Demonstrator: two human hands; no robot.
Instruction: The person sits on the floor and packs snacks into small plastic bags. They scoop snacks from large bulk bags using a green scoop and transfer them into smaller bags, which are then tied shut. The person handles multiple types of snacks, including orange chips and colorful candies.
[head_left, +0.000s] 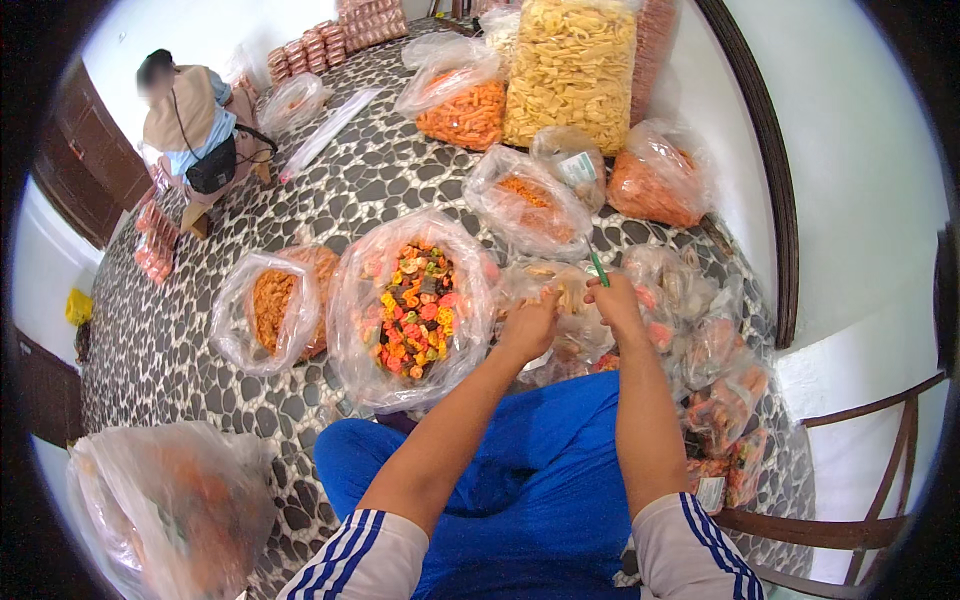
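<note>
In my right hand (616, 304) is a green-handled tool (599, 268), its thin end pointing up over a clear bag of orange crumbs (534, 206). My left hand (531, 324) is beside it, at a clear plastic bag of pale snacks (574, 289); the fingers touch the plastic, and whether they grip it is unclear. Left of my hands stands a large clear bag of multicoloured snacks (416, 311) with its mouth spread wide. Farther left is a smaller bag of orange-brown snacks (277, 307), also spread at the mouth.
Filled bags (712, 337) lie piled at my right. Ahead stand a tall bag of yellow snacks (570, 75), a bag of orange sticks (461, 109) and a reddish bag (656, 180). A big cloudy bag (176, 502) sits lower left. Another person (199, 127) sits at upper left by stacked packets.
</note>
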